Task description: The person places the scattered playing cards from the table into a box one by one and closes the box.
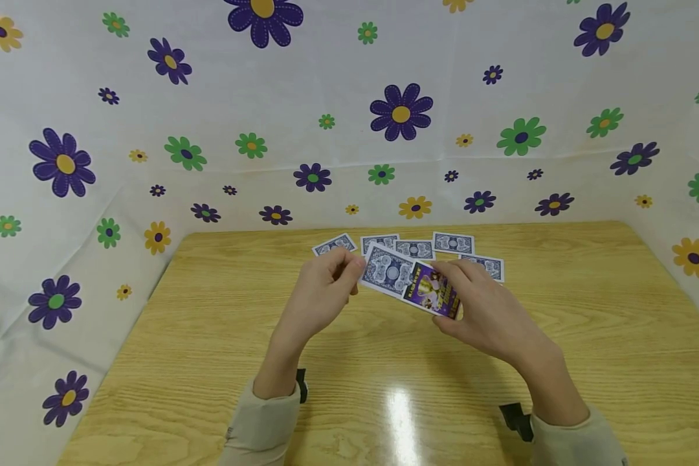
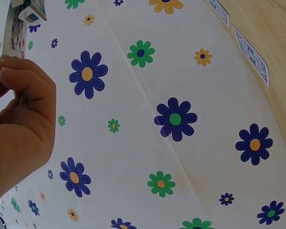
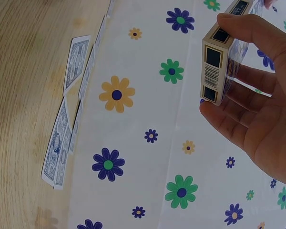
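Left hand (image 1: 317, 294): pinching, thumb against curled fingers, the left end of a blue-backed card (image 1: 390, 270). Right hand (image 1: 492, 314): grasping a purple-faced box (image 1: 433, 291) along its long edges, thumb at the near side, fingers at the far side. Card and box in one slanting line between the two hands, raised above the surface (image 1: 210, 336), higher at the card end in head view. Inner end of the card right up against the box; how far inside, if at all, cannot tell. From the left wrist, a court figure and red diamonds on the card's underside; from the right wrist, a barcode on one narrow wall of the box. Beyond the hands, five cards (image 1: 453, 243), backs up, in a loose row near the far edge of the surface; leftmost partly behind the left hand, rightmost just beyond the right hand. Flowered cloth (image 1: 291, 123) upright along the far edge and both sides, limiting reach there. Generous room to either side of the row, also toward the near edge, between the forearms. Near the front, a bright glare patch (image 1: 402, 421). At both cuffs, pale sleeves (image 1: 262, 421).
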A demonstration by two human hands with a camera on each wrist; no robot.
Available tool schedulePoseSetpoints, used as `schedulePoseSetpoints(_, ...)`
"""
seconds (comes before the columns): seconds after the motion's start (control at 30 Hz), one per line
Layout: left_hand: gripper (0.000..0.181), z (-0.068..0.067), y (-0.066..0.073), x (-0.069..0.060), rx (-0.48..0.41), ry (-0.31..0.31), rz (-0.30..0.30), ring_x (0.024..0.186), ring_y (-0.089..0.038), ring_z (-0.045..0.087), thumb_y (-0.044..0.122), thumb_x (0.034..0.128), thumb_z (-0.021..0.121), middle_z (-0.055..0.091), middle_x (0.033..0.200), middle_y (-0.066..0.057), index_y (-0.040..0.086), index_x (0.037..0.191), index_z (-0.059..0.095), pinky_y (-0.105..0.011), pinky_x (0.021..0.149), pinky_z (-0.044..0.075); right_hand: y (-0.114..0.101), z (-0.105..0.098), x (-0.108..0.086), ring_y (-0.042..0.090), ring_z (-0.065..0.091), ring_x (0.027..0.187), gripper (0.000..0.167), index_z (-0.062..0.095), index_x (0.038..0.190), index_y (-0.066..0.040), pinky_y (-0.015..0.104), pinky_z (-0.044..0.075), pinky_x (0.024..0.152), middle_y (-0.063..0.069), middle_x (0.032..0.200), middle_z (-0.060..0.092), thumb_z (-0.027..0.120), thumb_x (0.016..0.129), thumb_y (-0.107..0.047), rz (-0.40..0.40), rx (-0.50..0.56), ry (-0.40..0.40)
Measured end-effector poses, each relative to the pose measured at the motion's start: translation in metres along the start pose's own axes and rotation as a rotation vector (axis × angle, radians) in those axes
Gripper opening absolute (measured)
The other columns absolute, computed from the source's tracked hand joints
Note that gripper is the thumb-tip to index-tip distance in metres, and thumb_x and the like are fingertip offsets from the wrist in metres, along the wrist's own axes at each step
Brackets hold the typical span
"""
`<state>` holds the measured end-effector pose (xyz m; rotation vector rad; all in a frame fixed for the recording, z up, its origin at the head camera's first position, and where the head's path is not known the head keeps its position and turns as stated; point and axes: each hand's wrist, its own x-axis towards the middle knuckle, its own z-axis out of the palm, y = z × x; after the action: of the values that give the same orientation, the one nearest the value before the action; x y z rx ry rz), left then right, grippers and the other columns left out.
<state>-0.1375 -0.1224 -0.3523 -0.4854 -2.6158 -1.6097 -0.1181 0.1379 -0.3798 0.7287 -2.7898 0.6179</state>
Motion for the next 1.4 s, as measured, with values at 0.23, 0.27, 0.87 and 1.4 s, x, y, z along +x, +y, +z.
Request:
schedulePoseSetpoints(0.23,0.019,0.0014,-0.0016,0.0001,-0.005,-0.011,0.024,0.063,-0.021,0.048,0.019,0.1030,0.054,0.055,0.072,-0.006,0.009,0.088,0.061,-0.024,0.052,0.034,0.0003,0.0005,0.0000,0.024,0.055,0.103,0.077,0.047,0.142,-0.003,0.036,0.052,0.078,0.013,0.126,0.056,0.084,0.077,-0.022,-0.007,-0.005,0.004)
schedulePoseSetpoints(0.27,0.019,0.0014,-0.0016,0.0000,-0.004,-0.011,0.025,0.063,-0.021,0.048,0.019,0.1030,0.053,0.055,0.072,-0.006,0.009,0.088,0.061,-0.024,0.052,0.034,0.0004,0.0005,0.0001,0.024,0.055,0.104,0.077,0.047,0.142,-0.003,0.036,0.052,0.078,0.013,0.126,0.056,0.084,0.077,-0.022,-0.008,-0.006,0.003)
schedulePoseSetpoints(0.87,0.020,0.0045,-0.0016,0.0001,0.005,-0.042,0.044,0.062,-0.020,0.047,0.019,0.1032,0.053,0.055,0.072,-0.005,0.010,0.088,0.061,-0.024,0.052,0.033,0.0000,-0.0001,0.0004,0.026,0.055,0.106,0.078,0.046,0.143,-0.004,0.039,0.053,0.082,0.013,0.127,0.056,0.084,0.077,-0.021,-0.007,0.009,-0.003)
schedulePoseSetpoints(1.4,0.021,0.0068,-0.0017,0.0001,0.021,-0.050,0.054,0.058,-0.019,0.043,0.021,0.1037,0.052,0.055,0.071,-0.004,0.010,0.088,0.061,-0.024,0.051,0.033,-0.0005,0.0019,-0.0003,0.026,0.054,0.107,0.078,0.046,0.143,-0.004,0.039,0.053,0.083,0.013,0.127,0.055,0.084,0.076,-0.022,-0.006,0.013,-0.005)
